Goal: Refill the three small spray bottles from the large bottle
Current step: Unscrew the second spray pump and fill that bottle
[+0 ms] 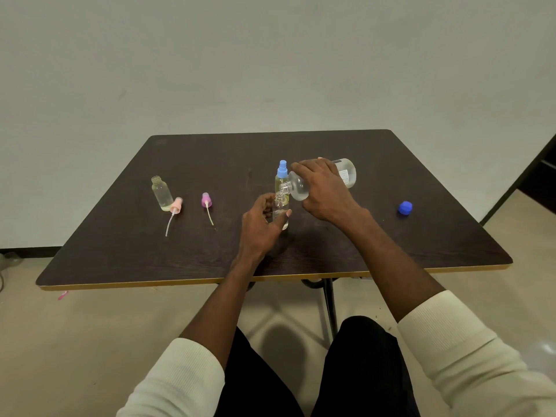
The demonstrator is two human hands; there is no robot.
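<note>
- Two hands work at mid-table: the right hand (326,191) grips the tipped large bottle (319,180), its mouth over an uncapped spray bottle (281,212).
- Left hand (260,225) curls round that small bottle.

There is only one view, so no part of the scene is shared with a second camera. The camera sits on the head of the person and looks forward and down. It is a wide-angle lens: the straight edges of the bench (126,260) look spread toward the bottom corners. The bench fills the middle of the picture at arm's reach. Its far edge meets the pale wall (270,55), which takes the whole upper part. At the bottom the view is nearest, and it shows the person's own lap and both forearms. These reach away from the camera toward the middle of the bench.
</note>
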